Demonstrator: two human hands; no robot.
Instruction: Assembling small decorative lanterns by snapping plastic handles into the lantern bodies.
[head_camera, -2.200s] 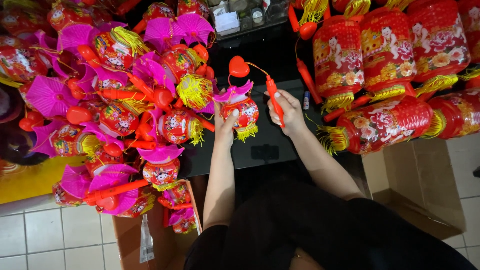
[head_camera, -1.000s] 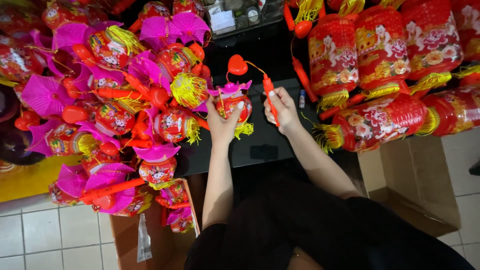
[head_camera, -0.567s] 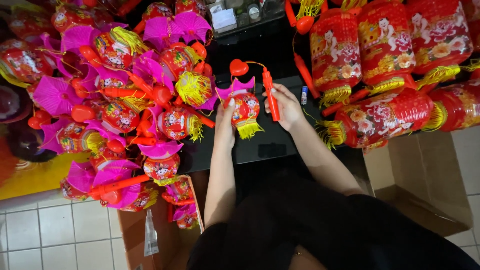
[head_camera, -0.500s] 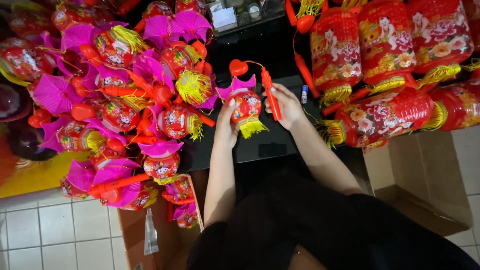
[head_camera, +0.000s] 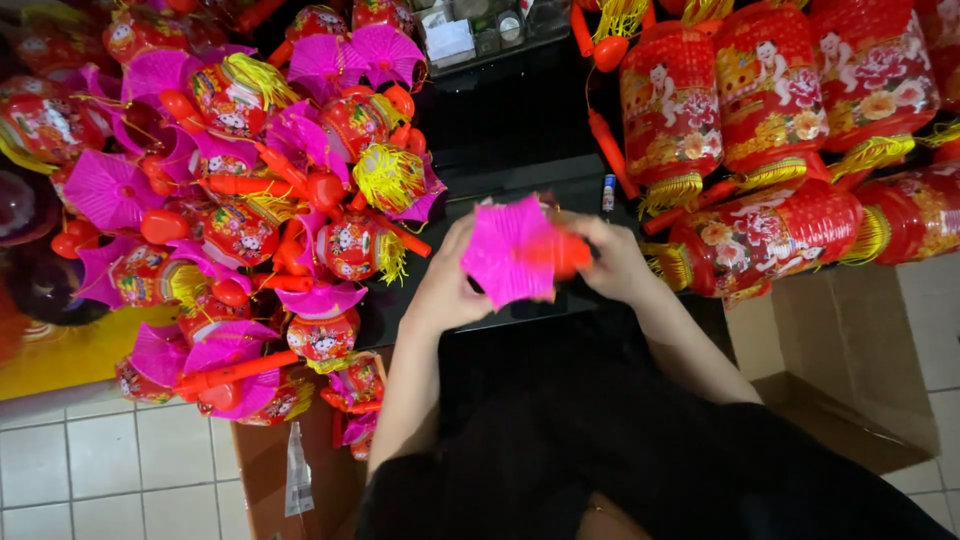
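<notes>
Both of our hands meet over the dark bench (head_camera: 520, 175), and together they hold one small toy lantern (head_camera: 520, 255). Our left hand (head_camera: 445, 285) is closed around the side of it, with the fingers curled behind the magenta paper fan that faces the camera. Our right hand (head_camera: 615, 262) is closed on the red-orange part at the other side, probably the plastic handle or the body, but this part is blurred and we cannot say which. We think the lantern is kept in the air, between the two hands and close in front of us, so that both sides can be reached at once; it does not rest on the bench.

At our left lies a big heap of similar small lanterns (head_camera: 260, 200), with magenta fans, red round bodies, yellow tassels and orange sticks. This heap comes very near to our left forearm, so there is little free room on that side. At our right hang or lean several large red cylinder lanterns (head_camera: 770, 100) with flower pictures and yellow fringes, and the lowest of them is just beside our right wrist. A small bottle (head_camera: 608, 192) stands on the bench behind the hands. Below, we see an open cardboard box (head_camera: 850, 380) on the right, brown cardboard under the heap, and the tiled floor (head_camera: 90, 470).
</notes>
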